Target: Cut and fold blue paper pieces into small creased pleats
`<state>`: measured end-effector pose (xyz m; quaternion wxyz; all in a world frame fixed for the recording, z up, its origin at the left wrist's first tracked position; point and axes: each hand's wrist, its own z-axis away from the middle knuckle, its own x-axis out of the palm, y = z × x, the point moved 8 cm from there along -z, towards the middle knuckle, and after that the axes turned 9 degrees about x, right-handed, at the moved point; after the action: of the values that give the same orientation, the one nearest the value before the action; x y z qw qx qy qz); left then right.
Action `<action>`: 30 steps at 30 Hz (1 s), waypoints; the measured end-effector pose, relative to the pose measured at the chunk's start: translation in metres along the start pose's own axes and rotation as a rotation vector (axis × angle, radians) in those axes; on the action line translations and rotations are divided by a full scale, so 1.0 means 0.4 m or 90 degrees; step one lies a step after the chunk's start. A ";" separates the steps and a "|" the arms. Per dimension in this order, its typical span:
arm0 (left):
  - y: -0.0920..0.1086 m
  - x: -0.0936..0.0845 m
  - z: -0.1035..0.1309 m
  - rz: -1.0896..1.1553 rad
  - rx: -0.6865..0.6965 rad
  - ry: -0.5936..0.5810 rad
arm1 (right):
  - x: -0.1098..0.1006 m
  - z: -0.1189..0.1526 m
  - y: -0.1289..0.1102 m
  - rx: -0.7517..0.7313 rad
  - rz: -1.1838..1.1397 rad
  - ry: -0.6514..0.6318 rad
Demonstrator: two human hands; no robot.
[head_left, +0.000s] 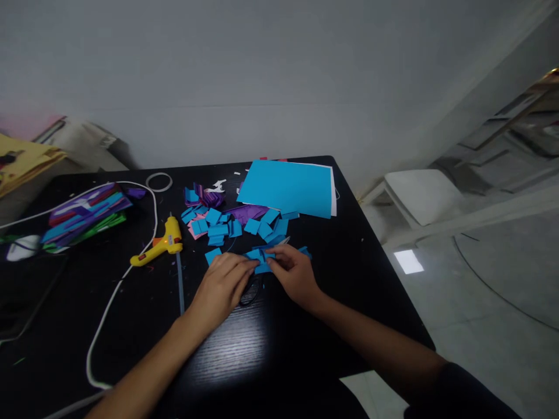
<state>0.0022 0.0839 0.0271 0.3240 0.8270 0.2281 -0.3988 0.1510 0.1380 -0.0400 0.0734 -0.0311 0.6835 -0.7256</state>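
Observation:
Between my hands lies a small folded blue paper piece [261, 267] on the black table. My left hand [227, 278] has its fingers together and pinches the piece's left side. The thumb and fingers of my right hand [294, 272] close on its right side. Scissors [248, 294] lie partly under my hands, a blade tip showing past the right fingers. Just beyond are several folded blue paper pieces [218, 230], some purple folded strips [205, 196] and a large blue sheet [290, 186] on white paper.
A yellow glue gun [161, 244] with a clear stick rests at the left, beside a white cable [105, 317]. Farther left are bundled coloured papers [87, 215] and a dark tablet-like object [28, 291]. A white stool [421, 195] stands beyond the right edge of the table [349, 326].

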 end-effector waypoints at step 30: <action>0.005 0.007 0.014 -0.061 -0.038 0.059 | 0.027 -0.004 0.013 0.157 -0.184 -0.103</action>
<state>0.0024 0.0789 0.0228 0.3180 0.8225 0.2941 -0.3685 0.1403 0.1376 -0.0459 0.0265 -0.1782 0.5698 -0.8018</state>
